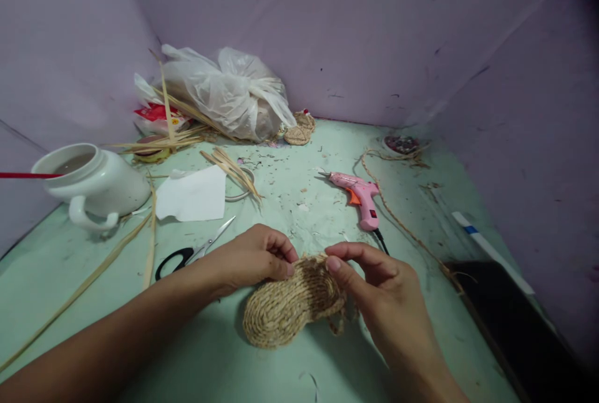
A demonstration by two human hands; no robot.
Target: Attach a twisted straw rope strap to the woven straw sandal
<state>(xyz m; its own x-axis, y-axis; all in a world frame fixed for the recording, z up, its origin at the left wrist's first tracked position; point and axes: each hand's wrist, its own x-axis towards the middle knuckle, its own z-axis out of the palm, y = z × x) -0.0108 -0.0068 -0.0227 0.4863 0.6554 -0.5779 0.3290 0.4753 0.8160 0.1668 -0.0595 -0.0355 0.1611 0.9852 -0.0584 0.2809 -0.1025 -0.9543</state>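
Observation:
A small woven straw slipper [276, 315], made of coiled braided fibre, is held tilted just above the table between my two hands. My left hand [262, 259] pinches its upper edge near the middle, thumb and fingers closed on it. The far right part of that same edge is gripped by my right hand [379, 291] between thumb and index finger. Loose strands dangle below the slipper's right end. Beyond my hands lies a pink glue gun [358, 194] with an orange trigger. Scissors [196, 253] with black handles rest partly behind my left forearm.
A white mug-like pot [116, 184] holding liquid and a red stick stands at left. White paper [191, 197], straw strips [229, 169] and a plastic bag [224, 91] lie farther back. At right are a braided cord [402, 225] and a black flat object [510, 328].

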